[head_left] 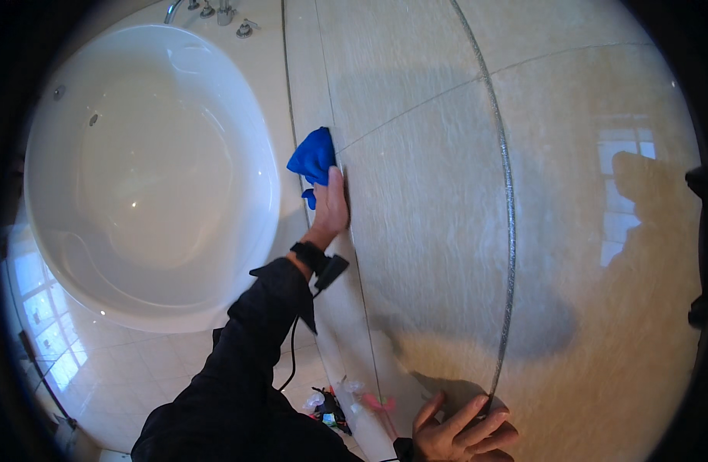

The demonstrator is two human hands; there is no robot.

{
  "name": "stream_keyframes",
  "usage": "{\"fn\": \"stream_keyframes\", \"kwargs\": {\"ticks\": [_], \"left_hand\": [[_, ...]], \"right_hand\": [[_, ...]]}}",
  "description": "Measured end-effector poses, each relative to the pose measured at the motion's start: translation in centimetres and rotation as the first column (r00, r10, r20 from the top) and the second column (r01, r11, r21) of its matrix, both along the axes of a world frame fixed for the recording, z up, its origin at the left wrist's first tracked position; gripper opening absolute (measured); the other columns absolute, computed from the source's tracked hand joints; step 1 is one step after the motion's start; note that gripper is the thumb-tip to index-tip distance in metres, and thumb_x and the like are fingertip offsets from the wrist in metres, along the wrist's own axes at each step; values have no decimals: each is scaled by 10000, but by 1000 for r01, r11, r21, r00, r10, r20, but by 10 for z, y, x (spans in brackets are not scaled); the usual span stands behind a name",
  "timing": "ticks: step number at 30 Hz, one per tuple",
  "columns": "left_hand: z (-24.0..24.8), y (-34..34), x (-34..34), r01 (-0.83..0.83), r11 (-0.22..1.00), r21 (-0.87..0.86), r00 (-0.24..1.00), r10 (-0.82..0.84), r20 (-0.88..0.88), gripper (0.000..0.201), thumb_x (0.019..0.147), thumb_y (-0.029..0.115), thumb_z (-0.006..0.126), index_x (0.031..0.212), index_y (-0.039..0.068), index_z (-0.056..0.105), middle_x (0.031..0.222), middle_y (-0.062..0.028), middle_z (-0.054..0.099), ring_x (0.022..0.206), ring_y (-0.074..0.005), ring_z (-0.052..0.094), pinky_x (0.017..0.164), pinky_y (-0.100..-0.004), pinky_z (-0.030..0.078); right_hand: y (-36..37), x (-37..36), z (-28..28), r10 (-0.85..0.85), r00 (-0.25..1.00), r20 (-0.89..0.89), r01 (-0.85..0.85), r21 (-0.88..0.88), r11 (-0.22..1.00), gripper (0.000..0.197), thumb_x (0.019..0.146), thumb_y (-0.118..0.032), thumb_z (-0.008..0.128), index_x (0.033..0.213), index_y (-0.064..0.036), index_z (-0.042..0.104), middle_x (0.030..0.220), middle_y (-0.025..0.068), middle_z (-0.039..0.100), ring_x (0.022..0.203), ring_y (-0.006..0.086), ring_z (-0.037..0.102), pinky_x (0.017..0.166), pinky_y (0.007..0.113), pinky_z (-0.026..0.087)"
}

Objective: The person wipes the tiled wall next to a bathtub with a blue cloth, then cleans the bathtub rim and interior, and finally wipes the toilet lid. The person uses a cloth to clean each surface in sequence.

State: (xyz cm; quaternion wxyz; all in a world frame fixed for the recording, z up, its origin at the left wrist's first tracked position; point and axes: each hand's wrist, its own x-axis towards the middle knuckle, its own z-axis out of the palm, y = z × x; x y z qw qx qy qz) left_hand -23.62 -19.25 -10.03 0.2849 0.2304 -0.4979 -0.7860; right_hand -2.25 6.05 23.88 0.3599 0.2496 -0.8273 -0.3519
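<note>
A bunched blue cloth point(314, 158) sits under the fingers of my left hand point(332, 204), which is closed on it. The cloth presses against the cream tiled surface by its edge, just right of the white bathtub point(271, 177). A black band point(311, 256) with a small dark device and a cable is on my left wrist. At the lower right, my right hand point(465, 431) rests on the glossy beige tile with its fingers spread. Its fingertips are near the lower end of a silver trim strip point(510, 231). Nothing shows in that hand.
Chrome taps point(224, 11) stand at the tub's far end. Glossy beige tiles point(415, 231) fill the right side and reflect a window and a person's outline. Small mixed items point(328, 408) lie on the floor near my body. Light floor tiles point(138, 369) show at lower left.
</note>
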Motion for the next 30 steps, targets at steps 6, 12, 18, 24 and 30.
{"fn": "stream_keyframes", "kwargs": {"ticks": [6,12,18,24,30], "left_hand": [[-56,-1,-4,36,971,234,948,-107,300,908,1133,654,309,1613,-115,360,1617,-179,478,1482,-272,425,1258,-365,286],[-36,107,108,96,979,181,968,-134,212,600,1168,431,434,1529,-48,408,1421,-101,533,1287,-243,475,1155,-389,388],[141,119,173,338,918,-208,897,-381,-222,761,988,291,649,1606,-44,356,1647,-250,354,1540,-435,296,1284,-551,135],[184,40,101,245,827,-506,856,-430,-288,852,1006,470,628,1628,-37,342,1674,-283,320,1561,-498,243,1287,-627,27],[140,-41,-22,32,998,-46,984,-40,-175,549,1095,400,541,1414,-47,525,1464,-212,536,1322,-353,482,1204,-476,328]], "right_hand": [[-13,-15,1,-38,999,12,37,50,998,549,1047,-404,599,1480,-67,620,1673,216,430,1579,586,235,1211,810,-18],[-3,-5,-12,-23,995,102,30,-69,997,514,1027,-363,631,1444,-63,649,1656,214,458,1574,563,270,1214,805,-14],[-18,-8,9,-45,999,26,44,16,999,476,1022,-353,639,1403,-70,682,1639,194,487,1579,541,280,1199,823,-18],[-15,-8,5,-31,999,9,32,-10,999,454,1026,-343,630,1392,-81,687,1632,176,498,1579,536,284,1199,829,-25],[-9,-4,1,-54,999,4,54,27,998,482,1029,-403,618,1381,-86,708,1623,183,507,1561,543,311,1210,813,-23]]}}
